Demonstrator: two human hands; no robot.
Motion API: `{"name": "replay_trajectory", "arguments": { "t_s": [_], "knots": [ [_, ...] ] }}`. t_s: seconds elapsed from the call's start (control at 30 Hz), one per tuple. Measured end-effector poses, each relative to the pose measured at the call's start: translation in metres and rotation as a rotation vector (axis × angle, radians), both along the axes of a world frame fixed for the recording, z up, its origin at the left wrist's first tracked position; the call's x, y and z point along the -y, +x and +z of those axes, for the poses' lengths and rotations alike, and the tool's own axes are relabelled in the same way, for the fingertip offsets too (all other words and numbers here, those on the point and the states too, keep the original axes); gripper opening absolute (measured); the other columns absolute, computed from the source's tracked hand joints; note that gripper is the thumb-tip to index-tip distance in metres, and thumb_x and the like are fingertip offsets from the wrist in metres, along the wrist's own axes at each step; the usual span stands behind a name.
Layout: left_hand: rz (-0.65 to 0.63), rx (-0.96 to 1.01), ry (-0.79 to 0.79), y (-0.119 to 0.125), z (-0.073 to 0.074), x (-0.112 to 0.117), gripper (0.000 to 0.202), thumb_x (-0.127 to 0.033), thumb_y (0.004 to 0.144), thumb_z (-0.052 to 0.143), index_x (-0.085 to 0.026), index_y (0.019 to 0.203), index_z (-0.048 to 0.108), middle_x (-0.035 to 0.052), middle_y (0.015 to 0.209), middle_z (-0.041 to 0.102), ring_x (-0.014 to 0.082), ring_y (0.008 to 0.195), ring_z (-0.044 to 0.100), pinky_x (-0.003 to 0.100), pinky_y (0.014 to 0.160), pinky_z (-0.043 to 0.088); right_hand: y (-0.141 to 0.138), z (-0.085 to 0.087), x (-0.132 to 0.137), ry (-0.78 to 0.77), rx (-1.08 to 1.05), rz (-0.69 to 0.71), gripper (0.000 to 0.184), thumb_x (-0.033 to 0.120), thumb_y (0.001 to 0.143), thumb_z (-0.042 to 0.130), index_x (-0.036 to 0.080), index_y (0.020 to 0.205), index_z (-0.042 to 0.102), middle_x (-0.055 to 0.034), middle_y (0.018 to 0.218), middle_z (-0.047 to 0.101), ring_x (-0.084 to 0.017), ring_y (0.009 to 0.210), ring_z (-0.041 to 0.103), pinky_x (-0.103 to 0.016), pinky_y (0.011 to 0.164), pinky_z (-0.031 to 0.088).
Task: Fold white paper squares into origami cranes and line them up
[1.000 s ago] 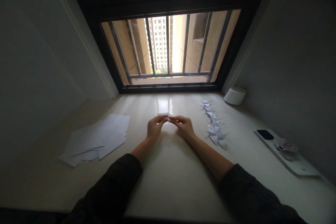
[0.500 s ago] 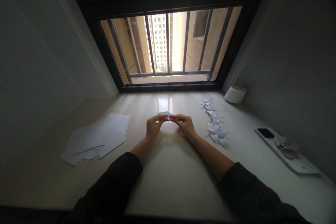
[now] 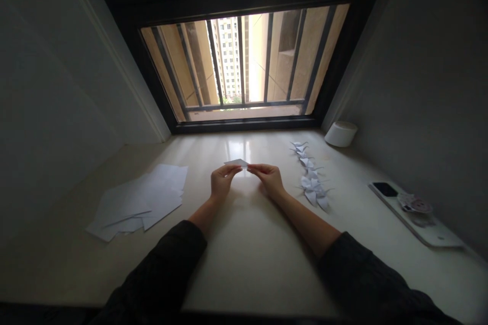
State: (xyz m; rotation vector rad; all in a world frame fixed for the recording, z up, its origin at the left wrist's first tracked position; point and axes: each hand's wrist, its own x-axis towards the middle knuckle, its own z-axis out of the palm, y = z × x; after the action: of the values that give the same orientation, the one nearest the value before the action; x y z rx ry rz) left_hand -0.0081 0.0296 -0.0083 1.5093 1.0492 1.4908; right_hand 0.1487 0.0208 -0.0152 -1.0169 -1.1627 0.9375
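Observation:
A small folded piece of white paper (image 3: 237, 162) is held up between both hands, in front of the window. My left hand (image 3: 222, 181) pinches its near left part between thumb and fingers. From the other side, my right hand (image 3: 270, 177) is closed on the paper's right corner, its fingertips close to the left ones. The fingers cover the paper's lower part, so its exact folds cannot be made out. To the right of my right hand, several folded paper cranes (image 3: 311, 184) stand in a row on the white sill (image 3: 244, 259).
Loose white paper sheets (image 3: 143, 195) lie overlapping on the left. A phone (image 3: 419, 218) with a round grip rests at the right by the wall. A white cylindrical object (image 3: 341, 134) sits in the far right corner, beside the dark window frame (image 3: 244, 126).
The fingertips have moved slightly apart, and more of the folded paper shows above them. The camera view has shifted a little. Cranes, sheets and phone stay where they were.

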Motion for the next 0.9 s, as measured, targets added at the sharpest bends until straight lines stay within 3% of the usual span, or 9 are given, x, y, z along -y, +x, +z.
{"name": "replay_trajectory", "arguments": {
  "t_s": [0.43,0.67,0.9],
  "knots": [
    [-0.035,0.020,-0.084,-0.0004,0.0010,-0.0019,0.020,-0.032,0.067,0.072,-0.018,0.082,0.072,0.0066,0.088,0.072,0.0209,0.087,0.065,0.037,0.086,0.048,0.0029,0.0004,0.0003,0.017,0.122,-0.035,0.024,0.043,0.063,0.073,0.024,0.078,0.075,-0.0043,0.080,0.074,-0.022,0.075,0.066,-0.035,0.073,0.050],
    [-0.004,0.059,-0.088,0.0015,0.0044,-0.0001,0.019,-0.030,0.064,0.074,-0.018,0.079,0.073,0.0056,0.084,0.072,0.0212,0.082,0.066,0.039,0.085,0.049,0.0033,0.0017,0.0014,0.047,0.158,0.015,0.028,0.042,0.063,0.074,0.023,0.083,0.074,-0.0043,0.079,0.073,-0.019,0.069,0.065,-0.031,0.065,0.050],
    [0.002,0.080,-0.098,0.0026,0.0021,-0.0002,0.020,-0.031,0.065,0.073,-0.017,0.080,0.073,0.0066,0.084,0.072,0.0210,0.082,0.066,0.038,0.082,0.051,-0.0006,0.0030,0.0015,-0.032,0.003,0.024,0.028,0.043,0.060,0.075,0.022,0.079,0.075,-0.0054,0.082,0.073,-0.024,0.080,0.068,-0.037,0.077,0.052]
  ]
}}
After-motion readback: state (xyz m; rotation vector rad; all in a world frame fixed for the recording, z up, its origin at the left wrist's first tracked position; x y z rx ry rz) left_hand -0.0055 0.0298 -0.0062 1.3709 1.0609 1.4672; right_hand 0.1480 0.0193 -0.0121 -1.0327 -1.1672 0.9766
